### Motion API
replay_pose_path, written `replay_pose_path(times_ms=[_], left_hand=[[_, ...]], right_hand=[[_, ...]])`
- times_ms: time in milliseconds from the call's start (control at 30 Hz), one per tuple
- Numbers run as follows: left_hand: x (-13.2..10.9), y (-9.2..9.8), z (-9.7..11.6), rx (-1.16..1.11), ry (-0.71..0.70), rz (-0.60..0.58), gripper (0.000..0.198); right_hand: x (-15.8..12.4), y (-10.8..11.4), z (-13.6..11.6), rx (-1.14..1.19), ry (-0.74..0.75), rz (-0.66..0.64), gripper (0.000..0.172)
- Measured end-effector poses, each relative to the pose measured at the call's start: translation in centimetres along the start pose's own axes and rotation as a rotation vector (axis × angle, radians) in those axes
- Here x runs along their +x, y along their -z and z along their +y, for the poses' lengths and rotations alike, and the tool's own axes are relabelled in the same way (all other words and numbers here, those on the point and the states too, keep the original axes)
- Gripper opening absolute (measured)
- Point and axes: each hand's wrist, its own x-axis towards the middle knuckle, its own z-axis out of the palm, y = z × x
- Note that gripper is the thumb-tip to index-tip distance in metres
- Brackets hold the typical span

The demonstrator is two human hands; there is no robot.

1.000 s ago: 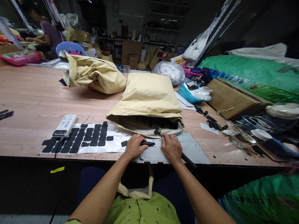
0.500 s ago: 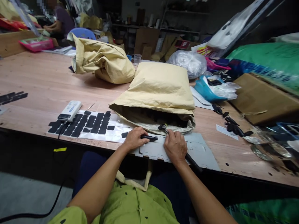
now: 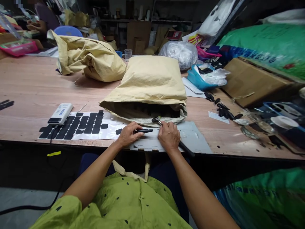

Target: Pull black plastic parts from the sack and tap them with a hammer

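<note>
My left hand (image 3: 128, 135) is closed on a slim black pen-like part (image 3: 145, 130), which points right over a grey board (image 3: 195, 135) at the table's front edge. My right hand (image 3: 169, 136) wraps round a hammer (image 3: 187, 149) with a metal head and a black handle. Its head rests near the lip of a large yellow paper sack (image 3: 154, 78), whose dark mouth faces me. What lies inside the sack is too dark to make out. A small bent black piece lies on the board below my left hand.
Left of my hands, a white sheet (image 3: 109, 131) bears several black pads beside a white device (image 3: 60, 114) on a cable. Another yellow sack (image 3: 102, 62) stands behind. On the right are a blue bag (image 3: 200, 79), a cardboard box (image 3: 257, 82) and loose black parts. A person sits far left.
The view has turned to the right, so the table and hands appear further left. Both hands keep their holds on the black part and the hammer.
</note>
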Motion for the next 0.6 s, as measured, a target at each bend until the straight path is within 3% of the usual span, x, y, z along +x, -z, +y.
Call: replay_pose_path(times_ms=[100,200,300,400,467,533,600], left_hand=[[-3.6,-0.6,1.7,-0.072,-0.065,-0.055,0.027],[-8.4,-2.1,2.0,-0.118,-0.077,-0.251,0.029],[-11.8,-4.0,-0.2,-0.016,0.132,-0.298,0.027],[-13.0,-5.6,-3.3,0.196,0.445,-0.356,0.025],[-13.0,-5.9,-4.2,0.280,0.520,-0.397,0.031],[-12.4,-5.7,-3.4,0.278,0.450,-0.407,0.040],[-11.2,-5.0,-1.2,0.186,0.268,-0.416,0.041]], right_hand=[[0.1,-0.2,0.0,0.022,-0.009,0.012,0.031],[0.1,-0.3,0.0,0.023,-0.020,0.012,0.031],[0.1,-0.4,0.0,0.009,-0.021,0.018,0.031],[0.1,-0.4,0.0,-0.008,-0.014,0.020,0.031],[0.1,-0.4,0.0,-0.019,-0.016,0.017,0.030],[0.1,-0.4,0.0,-0.026,-0.016,0.019,0.029],[0.1,-0.4,0.0,-0.024,-0.010,0.031,0.029]])
